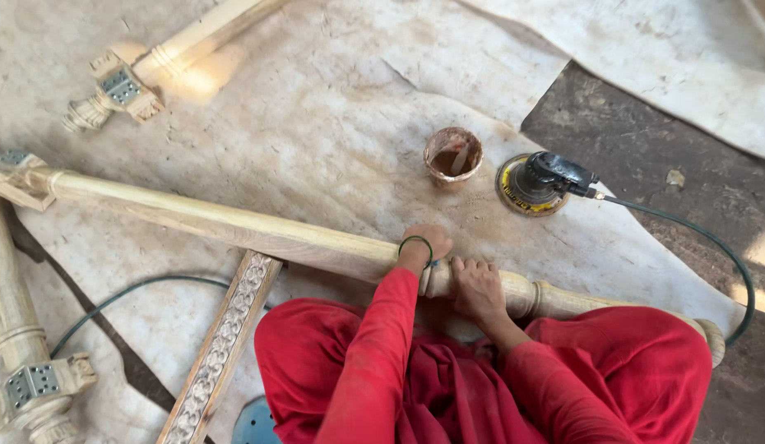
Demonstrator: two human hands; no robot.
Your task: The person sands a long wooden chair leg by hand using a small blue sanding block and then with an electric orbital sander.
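Observation:
A long turned wooden post point(234, 224) lies across a dusty sheet on the floor, from upper left to lower right, over my lap in red cloth. My left hand point(424, 245), with a green bangle at the wrist, is curled over the post near its ringed section. My right hand point(478, 288) grips the post just beside it, fingers wrapped over the top. What lies under the palms is hidden.
A small cup of brown paste with a stick point(452, 156) stands beyond the post, next to a round sander point(537, 182) with a green cord point(728, 255). A carved strip point(224, 341) props the post. Other posts lie at top left point(164, 62) and left point(25, 362).

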